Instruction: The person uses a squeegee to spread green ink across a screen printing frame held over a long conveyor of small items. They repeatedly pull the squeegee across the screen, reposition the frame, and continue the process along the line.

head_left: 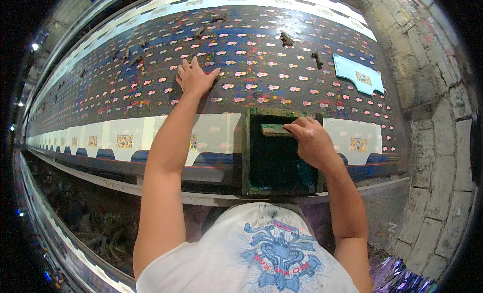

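A dark, wood-framed printing screen (245, 157) lies over the row of pale fabric pieces along the near edge of a long table. My right hand (311, 138) is closed on one end of a squeegee (275, 130), a short flat bar resting near the far side of the screen's mesh. My left hand (195, 79) reaches out over the table with its fingers spread and nothing in them. Whether its fingertips touch the surface I cannot tell. Printed fabric pieces (113, 137) with small multicoloured patches lie left of the screen, and another printed piece (358, 144) lies right of it.
Small pink-and-white marks cover the dark tabletop (261, 74). A stack of light-blue printed pieces (349, 71) sits at the right. Several dark lumps (286, 39) are scattered about. More pale pieces (236, 0) line the far edge. A block wall (432, 142) runs along the right.
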